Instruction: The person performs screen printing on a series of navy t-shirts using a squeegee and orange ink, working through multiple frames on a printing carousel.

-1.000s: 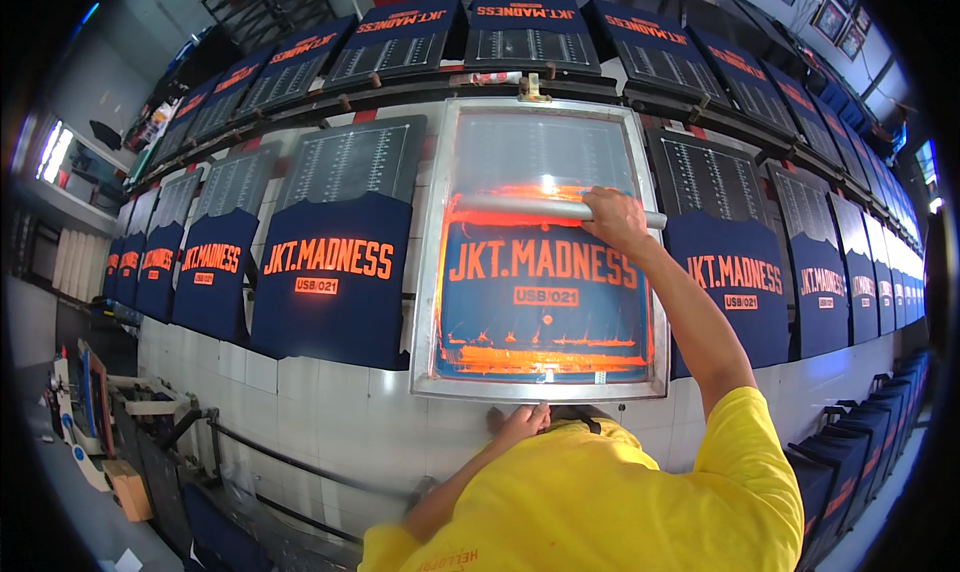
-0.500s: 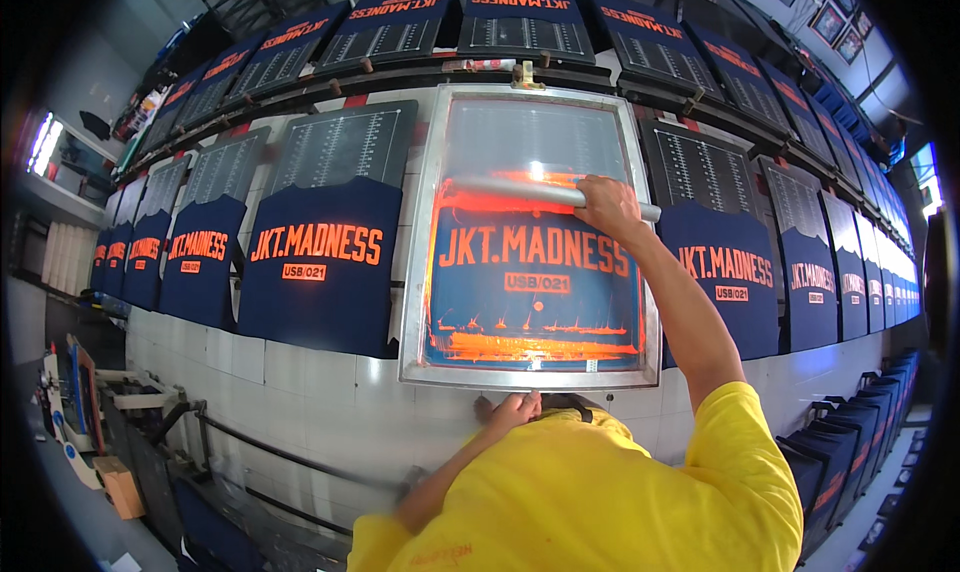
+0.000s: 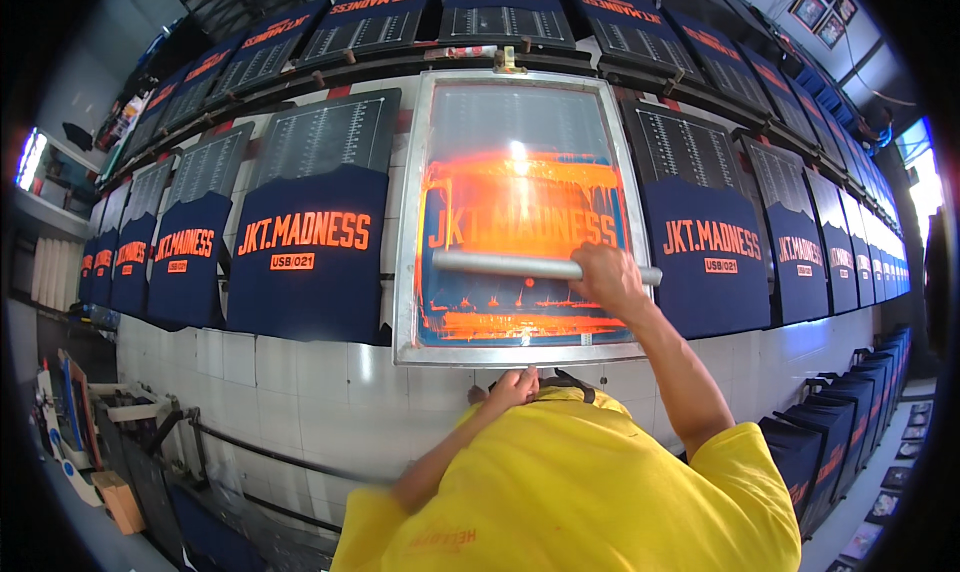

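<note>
Gripping the grey squeegee bar with our right hand, we have our fingers curled tight round it, close to its right end, so that the bar lies level across the lower half of the printing screen. That metal-framed screen is the one holder of anything here: its mesh carries a wide smear of orange ink across the middle and a second thick band of it along the bottom, just above the frame's lower rail. Our left hand sits at the near edge of that rail, fingers bent against the frame from below; whether it grips or merely presses we cannot tell. The screen rests over one place in a long sloping row of boards on the white tiled table, and each neighbouring board wears a navy shirt printed with orange lettering. We count five such shirts to the left of the screen and at least four to the right before they blur toward the rim. A second row of navy shirts lies beyond, about six of them legible. Our yellow shirt fills the lower middle, and a stack of navy items stands at the lower right.
</note>
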### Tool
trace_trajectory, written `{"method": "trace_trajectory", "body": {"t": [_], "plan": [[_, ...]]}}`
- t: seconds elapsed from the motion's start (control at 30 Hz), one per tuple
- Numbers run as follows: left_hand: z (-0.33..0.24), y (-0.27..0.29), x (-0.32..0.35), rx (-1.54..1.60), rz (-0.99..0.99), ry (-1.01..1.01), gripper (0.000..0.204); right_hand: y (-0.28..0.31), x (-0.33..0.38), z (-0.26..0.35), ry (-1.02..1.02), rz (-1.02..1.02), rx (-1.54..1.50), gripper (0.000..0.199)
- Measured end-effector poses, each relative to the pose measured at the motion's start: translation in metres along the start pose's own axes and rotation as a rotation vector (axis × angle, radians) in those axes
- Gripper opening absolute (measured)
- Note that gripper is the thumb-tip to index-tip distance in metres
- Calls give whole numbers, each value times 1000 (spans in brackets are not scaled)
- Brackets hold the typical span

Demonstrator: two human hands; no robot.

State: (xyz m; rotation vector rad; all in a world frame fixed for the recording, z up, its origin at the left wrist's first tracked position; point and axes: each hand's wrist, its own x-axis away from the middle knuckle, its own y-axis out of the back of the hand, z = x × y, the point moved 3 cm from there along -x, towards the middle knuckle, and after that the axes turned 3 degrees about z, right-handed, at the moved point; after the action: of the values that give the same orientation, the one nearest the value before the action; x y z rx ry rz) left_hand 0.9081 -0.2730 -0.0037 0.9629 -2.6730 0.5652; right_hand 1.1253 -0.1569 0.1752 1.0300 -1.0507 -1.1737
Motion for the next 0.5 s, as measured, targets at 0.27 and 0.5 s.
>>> {"method": "trace_trajectory", "body": {"t": [0.27, 0.5], "plan": [[-8, -3, 3, 90, 36, 102, 56, -4, 77, 35, 139, -122, -32, 22], [-43, -6, 14, 46, 44, 122, 54, -2, 16, 14, 97, -192, 3, 24]]}}
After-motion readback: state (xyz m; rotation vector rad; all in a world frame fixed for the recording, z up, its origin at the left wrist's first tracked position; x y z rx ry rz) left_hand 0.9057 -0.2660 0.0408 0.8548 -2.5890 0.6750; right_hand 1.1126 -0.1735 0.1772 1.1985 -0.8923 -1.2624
